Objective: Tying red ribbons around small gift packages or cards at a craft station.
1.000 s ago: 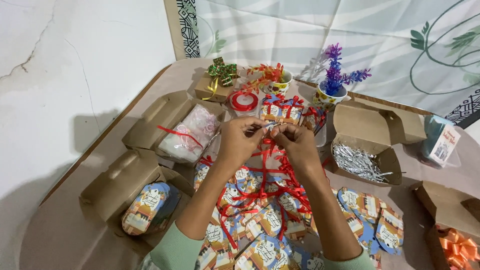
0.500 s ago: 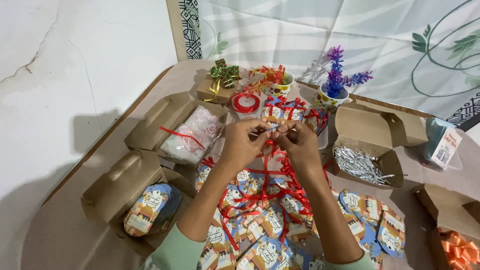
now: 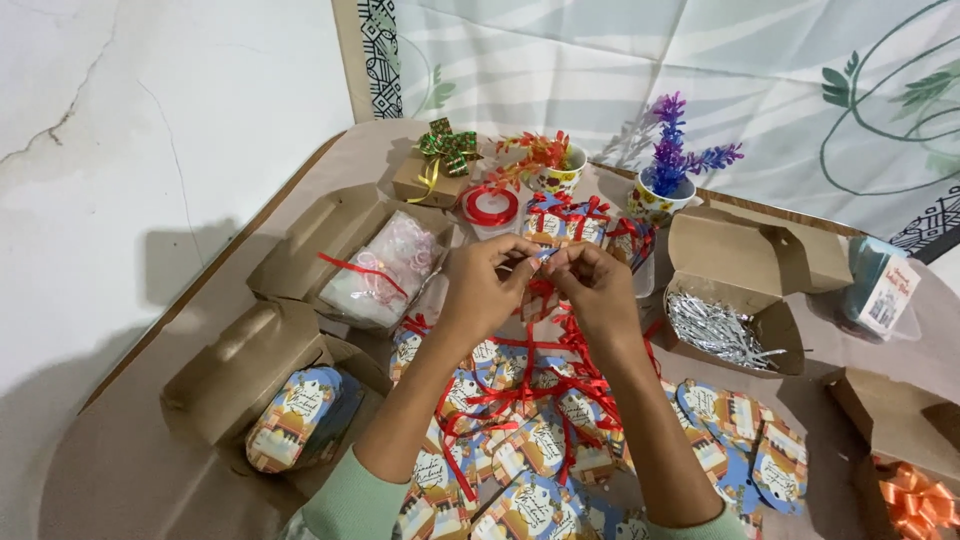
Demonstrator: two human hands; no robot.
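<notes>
My left hand (image 3: 488,285) and my right hand (image 3: 596,285) meet above the table, both pinching one small blue printed gift tag (image 3: 545,256) with thin red ribbon (image 3: 545,290) at their fingertips. Red ribbon strands trail down from the hands onto a heap of blue and orange paper tags (image 3: 520,440) lying below my forearms. More tags with red ribbon tied on stand just beyond the hands (image 3: 565,218).
Open brown cardboard boxes surround the heap: one with a plastic bag (image 3: 385,265), one with tags (image 3: 295,415), one with silver twist ties (image 3: 720,330). A red ribbon spool (image 3: 490,207), a bow-topped box (image 3: 440,165), a cup of purple flowers (image 3: 665,185) and an orange bow (image 3: 915,500) sit around.
The hands stay together at the tag with only small finger movements; the view has shifted slightly.
</notes>
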